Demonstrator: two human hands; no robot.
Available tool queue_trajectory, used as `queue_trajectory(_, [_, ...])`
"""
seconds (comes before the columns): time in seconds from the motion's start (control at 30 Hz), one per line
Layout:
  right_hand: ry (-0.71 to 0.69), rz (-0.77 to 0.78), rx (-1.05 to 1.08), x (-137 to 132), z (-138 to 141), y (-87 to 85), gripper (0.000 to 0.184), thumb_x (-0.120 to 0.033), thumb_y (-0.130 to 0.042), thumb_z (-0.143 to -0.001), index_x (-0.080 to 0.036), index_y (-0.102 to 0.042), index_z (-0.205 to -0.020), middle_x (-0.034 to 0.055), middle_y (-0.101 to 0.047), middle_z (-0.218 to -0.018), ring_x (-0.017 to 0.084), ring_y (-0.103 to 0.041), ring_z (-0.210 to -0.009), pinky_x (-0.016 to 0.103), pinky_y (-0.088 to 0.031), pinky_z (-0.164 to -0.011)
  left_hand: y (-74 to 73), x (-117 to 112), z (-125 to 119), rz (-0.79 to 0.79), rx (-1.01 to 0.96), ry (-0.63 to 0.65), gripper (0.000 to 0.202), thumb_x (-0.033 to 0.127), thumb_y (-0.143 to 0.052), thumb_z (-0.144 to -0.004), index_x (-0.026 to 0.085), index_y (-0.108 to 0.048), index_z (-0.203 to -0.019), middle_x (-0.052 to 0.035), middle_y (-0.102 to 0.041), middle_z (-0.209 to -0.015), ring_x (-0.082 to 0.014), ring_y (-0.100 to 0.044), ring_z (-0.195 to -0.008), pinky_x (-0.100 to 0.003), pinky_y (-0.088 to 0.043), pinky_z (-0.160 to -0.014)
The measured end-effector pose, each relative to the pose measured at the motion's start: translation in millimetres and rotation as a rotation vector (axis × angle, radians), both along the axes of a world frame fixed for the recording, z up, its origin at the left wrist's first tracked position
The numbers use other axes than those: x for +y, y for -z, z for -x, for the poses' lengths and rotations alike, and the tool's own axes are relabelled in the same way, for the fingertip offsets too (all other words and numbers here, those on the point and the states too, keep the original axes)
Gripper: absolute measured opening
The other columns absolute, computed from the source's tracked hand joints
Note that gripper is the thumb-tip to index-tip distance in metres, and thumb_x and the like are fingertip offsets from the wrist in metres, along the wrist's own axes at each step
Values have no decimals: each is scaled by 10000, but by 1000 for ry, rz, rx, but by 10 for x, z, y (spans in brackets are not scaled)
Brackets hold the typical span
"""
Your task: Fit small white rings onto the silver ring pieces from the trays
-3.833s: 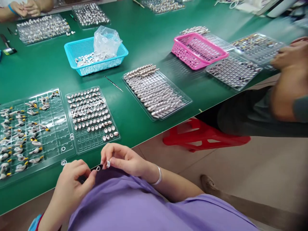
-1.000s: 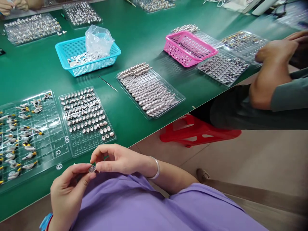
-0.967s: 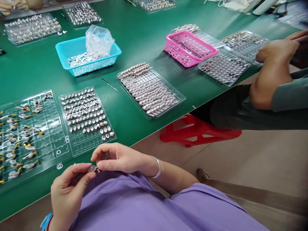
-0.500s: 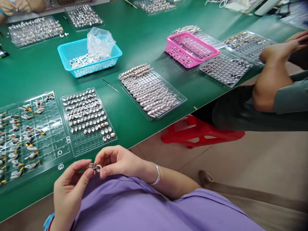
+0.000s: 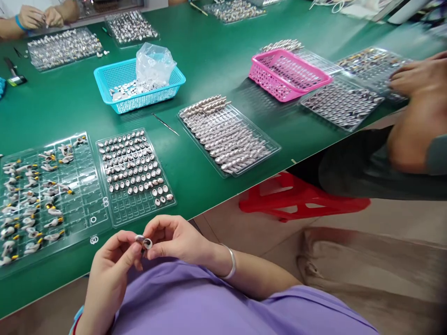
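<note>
My left hand (image 5: 111, 267) and my right hand (image 5: 176, 237) meet just below the table's near edge, above my purple shirt. Both pinch a small silvery metal piece with a ring (image 5: 145, 242) between their fingertips. Right in front of them on the green table (image 5: 216, 60) lies a clear tray of small oval metal parts (image 5: 134, 174). Left of it is a clear tray of assembled parts with yellow tips (image 5: 45, 195). A few loose white rings (image 5: 93, 239) lie by that tray's near edge.
A blue basket (image 5: 138, 83) with a plastic bag and parts stands behind; a thin metal tool (image 5: 165, 123) lies before it. A tray of long metal pieces (image 5: 226, 137), a pink basket (image 5: 288, 74) and more trays are right. A co-worker's arm (image 5: 415, 125) reaches there; other hands (image 5: 37, 16) work far left. A red stool (image 5: 300, 200) stands below.
My hands stayed together at the table edge, turning the small piece between the fingertips. The co-worker's hand at right moved over the far tray. The view shifted slightly.
</note>
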State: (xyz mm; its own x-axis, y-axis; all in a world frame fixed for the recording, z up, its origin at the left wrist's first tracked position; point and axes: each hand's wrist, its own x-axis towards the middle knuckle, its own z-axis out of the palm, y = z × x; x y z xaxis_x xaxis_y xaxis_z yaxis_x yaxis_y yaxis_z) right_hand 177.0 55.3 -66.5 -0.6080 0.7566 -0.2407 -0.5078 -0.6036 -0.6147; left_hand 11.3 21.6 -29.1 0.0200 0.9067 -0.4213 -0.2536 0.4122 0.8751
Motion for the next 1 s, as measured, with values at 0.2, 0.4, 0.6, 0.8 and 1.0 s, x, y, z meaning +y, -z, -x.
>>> queue_trajectory(0.2, [-21, 2, 12, -15, 32, 29, 398, -216, -919, -541, -141, -655, -829, -32, -709, -741, 76, -667, -666, 204, -539, -678, -23, -33, 34, -40, 158, 111, 111, 286, -797, -753, 201, -730, -777, 14, -622, -728, -76, -528, -582, -142, -448, -491])
queue_trajectory(0.4, [17, -25, -28, -43, 62, 52, 422, -201, -927, -520, -146, -608, -791, -33, -700, -734, 91, -673, -679, 218, -542, -696, -39, 1, -73, 217, -90, -41, 263, 294, -908, -572, 185, -690, -668, 19, -625, -678, -70, -516, -547, -139, -401, -449])
queue_trajectory(0.6, [84, -59, -66, -59, 81, 60, 406, -164, -933, -487, -148, -626, -753, -42, -696, -715, 88, -675, -674, 201, -553, -687, -17, 11, -93, 301, -139, -73, 305, 299, -933, -516, 173, -688, -646, 28, -614, -644, -54, -492, -529, -143, -412, -480])
queue_trajectory(0.8, [141, -163, -69, -59, 77, 42, 370, -202, -930, -516, -154, -640, -740, -46, -663, -715, 93, -674, -651, 200, -571, -654, -8, -21, -112, 157, -27, -53, 286, 352, -903, -585, 178, -698, -685, 43, -591, -612, -57, -473, -507, -139, -399, -443])
queue_trajectory(1.0, [255, -563, -273, -14, 29, 104, 239, -270, -871, -662, -160, -670, -733, -12, -637, -724, 97, -610, -637, 214, -515, -610, 66, -64, -74, 32, 97, 30, 208, 358, -826, -710, 215, -684, -764, 55, -606, -648, -73, -522, -549, -141, -454, -485])
